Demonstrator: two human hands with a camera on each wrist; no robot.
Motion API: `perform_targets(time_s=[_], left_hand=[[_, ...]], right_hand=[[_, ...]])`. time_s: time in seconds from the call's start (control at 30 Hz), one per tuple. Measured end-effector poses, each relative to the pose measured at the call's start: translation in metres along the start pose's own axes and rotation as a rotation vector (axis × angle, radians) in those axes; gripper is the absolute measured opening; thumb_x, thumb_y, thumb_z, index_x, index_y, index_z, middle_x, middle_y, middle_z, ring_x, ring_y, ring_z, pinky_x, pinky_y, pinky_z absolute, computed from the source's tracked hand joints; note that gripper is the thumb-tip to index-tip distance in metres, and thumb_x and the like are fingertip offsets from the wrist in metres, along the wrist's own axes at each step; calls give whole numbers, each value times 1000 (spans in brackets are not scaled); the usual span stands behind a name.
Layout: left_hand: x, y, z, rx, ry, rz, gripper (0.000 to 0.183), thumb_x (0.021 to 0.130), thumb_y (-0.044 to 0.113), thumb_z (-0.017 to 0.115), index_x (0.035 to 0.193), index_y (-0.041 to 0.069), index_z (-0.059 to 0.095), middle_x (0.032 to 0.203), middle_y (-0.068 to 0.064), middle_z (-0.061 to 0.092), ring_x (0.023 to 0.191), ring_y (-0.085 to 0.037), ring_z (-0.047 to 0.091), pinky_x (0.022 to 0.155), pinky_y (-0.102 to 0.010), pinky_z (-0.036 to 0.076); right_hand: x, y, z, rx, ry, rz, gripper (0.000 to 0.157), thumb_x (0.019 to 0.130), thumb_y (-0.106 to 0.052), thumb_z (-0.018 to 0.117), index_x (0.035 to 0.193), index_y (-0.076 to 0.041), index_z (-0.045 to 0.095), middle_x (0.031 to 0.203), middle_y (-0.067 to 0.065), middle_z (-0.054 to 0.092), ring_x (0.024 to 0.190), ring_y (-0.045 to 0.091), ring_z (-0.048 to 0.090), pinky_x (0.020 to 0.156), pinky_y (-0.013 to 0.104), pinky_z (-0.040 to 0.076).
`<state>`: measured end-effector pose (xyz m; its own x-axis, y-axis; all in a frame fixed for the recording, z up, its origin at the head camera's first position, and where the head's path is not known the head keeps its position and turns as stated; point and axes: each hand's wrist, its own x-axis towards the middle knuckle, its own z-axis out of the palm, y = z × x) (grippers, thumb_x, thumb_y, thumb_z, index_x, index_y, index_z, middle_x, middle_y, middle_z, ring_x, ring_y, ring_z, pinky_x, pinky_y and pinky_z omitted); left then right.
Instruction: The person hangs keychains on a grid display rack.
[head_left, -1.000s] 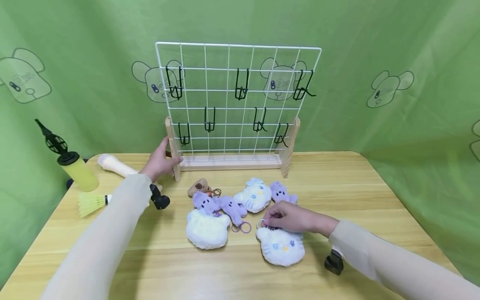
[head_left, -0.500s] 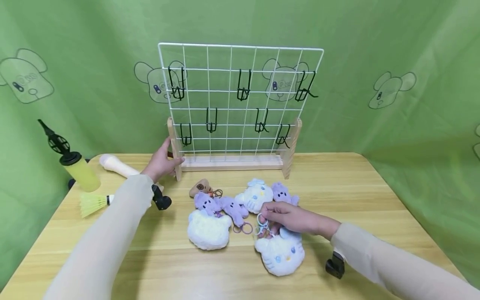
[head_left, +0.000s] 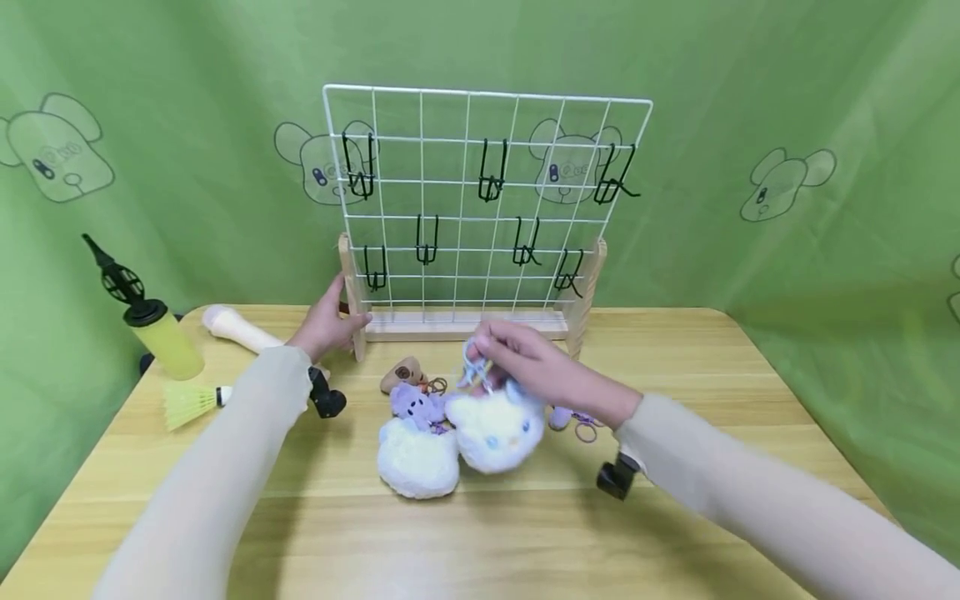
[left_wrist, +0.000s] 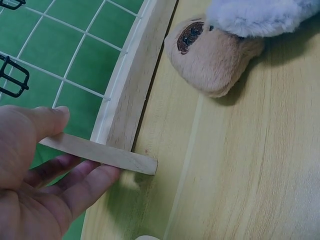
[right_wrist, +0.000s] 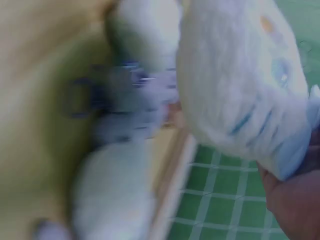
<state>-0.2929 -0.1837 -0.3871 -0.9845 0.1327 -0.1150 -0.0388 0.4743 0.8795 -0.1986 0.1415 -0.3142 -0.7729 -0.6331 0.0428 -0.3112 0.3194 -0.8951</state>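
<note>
My left hand [head_left: 330, 323] grips the left wooden upright [left_wrist: 125, 159] of a white wire grid rack [head_left: 487, 93], thumb on one side and fingers on the other. Black hooks [head_left: 491, 187] hang on the grid. My right hand [head_left: 532, 362] pinches the pale blue ring and clasp [head_left: 474, 367] of a white plush cat-head keychain [head_left: 495, 433], which dangles in front of the rack. Its face has blue eyes and whiskers in the right wrist view, where the background is blurred. Beneath it, part of the plush group is hidden.
Another white plush [head_left: 417, 462] lies nearby, with a purple plush [head_left: 416, 406] and a brown plush [head_left: 402, 375] behind it. A purple plush with a ring [head_left: 560, 417] shows at right. At left are a yellow pump [head_left: 168, 342], a shuttlecock [head_left: 191, 402] and a white microphone-like object [head_left: 236, 329].
The right hand has lifted the white plush cat-head keychain by its ring and carried it left and toward the rack. The left hand keeps its grip on the upright.
</note>
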Motion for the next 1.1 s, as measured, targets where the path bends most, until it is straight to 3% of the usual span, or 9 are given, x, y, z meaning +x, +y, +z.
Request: perform_targets(time_s=[0.3,0.5,0.6,0.7,0.8,1.0,1.1], left_hand=[[1,0,-2,-3,1,-2,98,103,12,62,170,25,-9,159,-38,35,132,-58,54,100,-57,62],[3,-1,-3,12,1,14,100,100,0,59,170,23,-9,151,-38,44,110,-45,65,85,-44,69],[2,0,-2,31,5,37,101,98,-2,59,170,21,-8,154,-37,42,102,-39,64,72,-32,67],[-1,1,-2,37,13,63,98,99,1,61,170,21,-3,159,-34,39,104,-40,63,67,-28,64],[-3,3,-1,44,12,74,89,101,6,62,170,19,7,155,-33,43,107,-40,62,69,-31,66],[-5,5,-1,71,-2,40,57,105,13,60,155,5,35,138,-29,51,87,-27,64,73,-36,66],[-6,5,-1,78,-6,37,51,105,14,59,151,4,39,136,-28,52,81,-24,64,76,-41,66]], right_hand=[[72,-60,2,6,187,-197,22,112,-10,43,111,4,59,110,23,69,85,27,73,74,28,65],[108,-80,9,44,258,-263,23,112,-13,42,114,5,57,114,25,69,84,24,73,75,31,66],[121,-84,11,37,296,-294,24,113,-13,42,116,6,56,112,25,70,80,22,71,73,29,65],[131,-87,14,13,344,-319,25,113,-13,41,118,7,54,110,24,70,80,24,70,72,28,64],[139,-88,16,-22,399,-337,23,113,-14,40,119,6,51,107,23,72,79,27,70,68,27,63],[154,-95,20,-74,434,-356,16,114,-16,39,117,-2,47,93,20,73,71,20,66,61,23,57],[161,-97,24,-117,435,-349,16,114,-17,39,118,-2,46,88,16,71,67,15,62,58,23,53]])
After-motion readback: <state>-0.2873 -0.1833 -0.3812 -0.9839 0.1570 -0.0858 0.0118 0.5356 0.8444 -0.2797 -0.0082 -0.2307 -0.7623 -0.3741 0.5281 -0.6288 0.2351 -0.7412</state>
